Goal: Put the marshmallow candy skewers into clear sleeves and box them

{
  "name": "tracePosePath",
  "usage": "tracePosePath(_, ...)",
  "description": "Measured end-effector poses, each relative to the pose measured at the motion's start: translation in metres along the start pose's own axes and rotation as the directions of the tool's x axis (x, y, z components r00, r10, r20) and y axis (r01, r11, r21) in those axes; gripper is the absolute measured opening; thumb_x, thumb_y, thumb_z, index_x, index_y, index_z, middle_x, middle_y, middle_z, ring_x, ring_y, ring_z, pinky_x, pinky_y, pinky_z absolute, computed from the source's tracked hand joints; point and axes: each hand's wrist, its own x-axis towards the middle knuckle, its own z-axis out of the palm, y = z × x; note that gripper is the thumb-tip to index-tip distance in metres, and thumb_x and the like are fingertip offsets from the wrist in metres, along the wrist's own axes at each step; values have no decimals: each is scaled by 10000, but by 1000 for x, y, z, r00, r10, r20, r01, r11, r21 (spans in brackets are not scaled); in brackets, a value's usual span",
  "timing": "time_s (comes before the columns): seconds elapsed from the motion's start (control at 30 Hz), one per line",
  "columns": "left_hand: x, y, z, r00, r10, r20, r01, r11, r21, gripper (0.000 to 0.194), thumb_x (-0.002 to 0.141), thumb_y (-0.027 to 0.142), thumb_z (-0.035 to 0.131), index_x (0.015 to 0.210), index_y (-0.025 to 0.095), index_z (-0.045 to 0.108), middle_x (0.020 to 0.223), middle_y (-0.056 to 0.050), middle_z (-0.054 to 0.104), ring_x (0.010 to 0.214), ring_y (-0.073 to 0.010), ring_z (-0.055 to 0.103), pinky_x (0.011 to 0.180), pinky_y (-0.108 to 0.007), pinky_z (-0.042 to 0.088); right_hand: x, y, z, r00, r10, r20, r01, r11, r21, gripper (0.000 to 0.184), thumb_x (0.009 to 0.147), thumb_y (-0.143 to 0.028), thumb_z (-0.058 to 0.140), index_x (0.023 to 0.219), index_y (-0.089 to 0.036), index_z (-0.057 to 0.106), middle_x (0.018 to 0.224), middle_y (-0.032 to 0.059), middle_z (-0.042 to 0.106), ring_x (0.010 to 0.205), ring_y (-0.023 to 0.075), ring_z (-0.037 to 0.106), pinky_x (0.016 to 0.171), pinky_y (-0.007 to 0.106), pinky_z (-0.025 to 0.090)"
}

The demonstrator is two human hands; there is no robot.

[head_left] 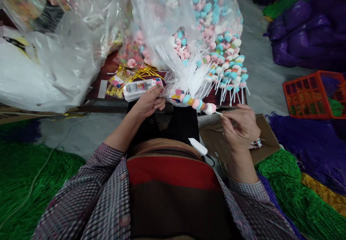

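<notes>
My left hand is closed on the open end of a small clear printed wrapper, beside a stack of flat printed wrappers. My right hand pinches the white stick of a marshmallow skewer of pastel pieces, whose front end lies inside the wrapper. Behind them a big clear bag holds several more pink, blue and white marshmallow skewers, sticks pointing toward me.
Other clear plastic bags of sweets fill the dark table's left side. A cardboard box sits by my right wrist. An orange crate stands at the right. Green tinsel and purple tinsel lie around.
</notes>
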Motion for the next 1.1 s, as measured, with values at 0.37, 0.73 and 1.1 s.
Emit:
tracePosePath(0.37, -4, 8, 3, 985, 115, 129, -140, 968, 208, 436, 702, 503, 879, 728, 175, 594, 548, 76, 512, 399, -37, 431, 406, -179, 417, -5, 6, 15, 969, 9, 246, -33, 995, 94, 121, 949, -361, 658, 901, -307, 755, 627, -47, 627, 579, 141, 542, 887, 403, 548)
tracePosePath(0.73, -30, 25, 45, 916, 360, 177, -324, 924, -202, 760, 766, 888, 514, 1208, 291, 674, 1363, -67, 679, 1395, -325, 550, 1066, -478, 530, -14, -42, 54, 884, 452, 118, -465, 832, 303, 192, 951, -342, 626, 934, -210, 766, 778, 3, 766, 616, 127, 655, 609, 267, 531)
tracePosePath(1.1, -13, 18, 69, 883, 466, -50, -466, 885, 3, 333, 911, 565, 655, 908, 233, 634, 688, 24, 642, 878, -165, 743, 783, -289, 584, -2, -70, 80, 827, 508, 240, -552, 651, 521, 210, 927, -402, 656, 967, -230, 770, 630, -32, 648, 509, 99, 522, 542, 262, 465)
